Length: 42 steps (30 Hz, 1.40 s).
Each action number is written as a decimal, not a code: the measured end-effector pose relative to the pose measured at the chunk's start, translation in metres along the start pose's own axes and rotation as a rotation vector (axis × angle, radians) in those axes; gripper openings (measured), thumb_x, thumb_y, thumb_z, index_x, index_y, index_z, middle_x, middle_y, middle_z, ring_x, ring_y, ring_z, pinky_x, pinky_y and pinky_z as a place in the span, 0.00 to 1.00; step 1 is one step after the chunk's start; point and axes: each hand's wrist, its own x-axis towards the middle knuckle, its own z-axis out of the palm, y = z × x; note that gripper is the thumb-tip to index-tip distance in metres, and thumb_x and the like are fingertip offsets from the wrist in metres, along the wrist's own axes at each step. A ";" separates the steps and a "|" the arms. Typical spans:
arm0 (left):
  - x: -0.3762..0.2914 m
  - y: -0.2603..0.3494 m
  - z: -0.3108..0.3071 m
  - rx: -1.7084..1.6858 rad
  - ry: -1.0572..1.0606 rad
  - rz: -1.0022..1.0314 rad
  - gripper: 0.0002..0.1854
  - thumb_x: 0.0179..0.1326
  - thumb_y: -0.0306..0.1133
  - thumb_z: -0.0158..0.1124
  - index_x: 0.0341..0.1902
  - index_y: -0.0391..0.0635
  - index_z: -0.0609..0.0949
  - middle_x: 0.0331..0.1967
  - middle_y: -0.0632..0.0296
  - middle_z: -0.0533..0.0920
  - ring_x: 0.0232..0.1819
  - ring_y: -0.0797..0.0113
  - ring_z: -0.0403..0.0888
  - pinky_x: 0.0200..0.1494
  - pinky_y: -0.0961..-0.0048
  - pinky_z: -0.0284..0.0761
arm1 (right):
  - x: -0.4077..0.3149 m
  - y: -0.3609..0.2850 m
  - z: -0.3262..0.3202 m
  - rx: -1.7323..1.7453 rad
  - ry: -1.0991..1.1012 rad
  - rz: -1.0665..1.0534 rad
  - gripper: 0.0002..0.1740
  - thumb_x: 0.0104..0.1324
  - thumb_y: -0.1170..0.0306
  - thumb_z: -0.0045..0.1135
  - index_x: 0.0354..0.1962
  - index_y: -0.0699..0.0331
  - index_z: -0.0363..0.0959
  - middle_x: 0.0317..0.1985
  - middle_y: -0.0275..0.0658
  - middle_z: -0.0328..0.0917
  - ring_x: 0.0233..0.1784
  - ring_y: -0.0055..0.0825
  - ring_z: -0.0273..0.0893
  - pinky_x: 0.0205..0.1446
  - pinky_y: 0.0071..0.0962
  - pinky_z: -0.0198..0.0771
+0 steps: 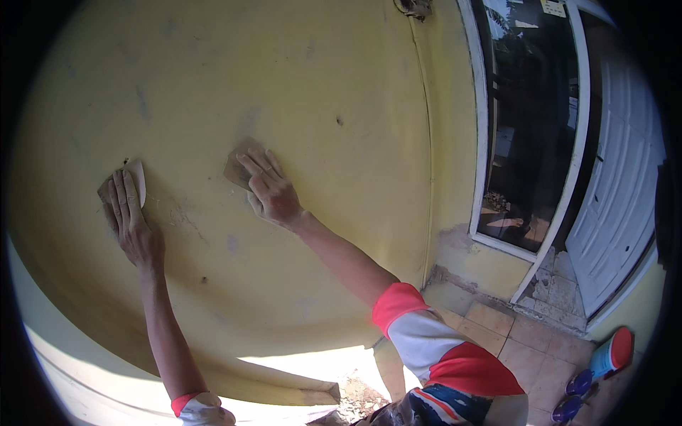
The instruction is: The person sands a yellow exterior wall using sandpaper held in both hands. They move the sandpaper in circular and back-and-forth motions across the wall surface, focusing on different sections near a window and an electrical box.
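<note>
A yellow painted wall [330,223] rises before me, marked with greyish patches and a few small holes. My left hand [130,229] lies with its fingers stretched over a folded piece of what looks like sandpaper [138,181], pressing it to the wall. A pale flap of that piece lifts on the right side, just below a small dark hole. Higher and to the right, my right hand [276,193] holds a second brown sandpaper sheet [234,169] flat against the wall. Its fingers cover the sheet's right part. Pale dust coats the fingers of both hands.
A thin conduit [428,138] runs down near the wall's corner from an electrical box [418,7]. To the right are a white-framed window [533,117] and a white panel door [613,186] standing ajar. A red-and-blue container [610,351] and purple sandals [578,383] rest on the tiled floor [525,351].
</note>
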 end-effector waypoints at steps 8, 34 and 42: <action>0.007 0.009 0.006 0.017 0.061 0.039 0.33 0.73 0.27 0.51 0.82 0.50 0.65 0.81 0.62 0.65 0.83 0.61 0.58 0.84 0.51 0.53 | -0.027 0.144 -0.058 -0.187 0.353 0.818 0.22 0.73 0.76 0.47 0.63 0.71 0.69 0.73 0.56 0.66 0.75 0.54 0.67 0.76 0.44 0.66; 0.004 0.177 0.078 0.066 0.023 -0.216 0.31 0.76 0.31 0.49 0.81 0.48 0.65 0.83 0.59 0.62 0.85 0.57 0.54 0.85 0.49 0.43 | 0.043 0.281 -0.088 -0.168 0.442 0.586 0.26 0.68 0.79 0.49 0.63 0.77 0.67 0.71 0.59 0.68 0.77 0.61 0.63 0.81 0.54 0.56; 0.002 0.165 0.066 0.070 0.031 -0.165 0.30 0.76 0.33 0.47 0.80 0.44 0.67 0.81 0.55 0.66 0.84 0.54 0.57 0.85 0.47 0.44 | 0.030 0.309 -0.101 -0.042 0.289 0.382 0.23 0.65 0.81 0.48 0.58 0.77 0.67 0.71 0.59 0.68 0.76 0.63 0.62 0.79 0.55 0.60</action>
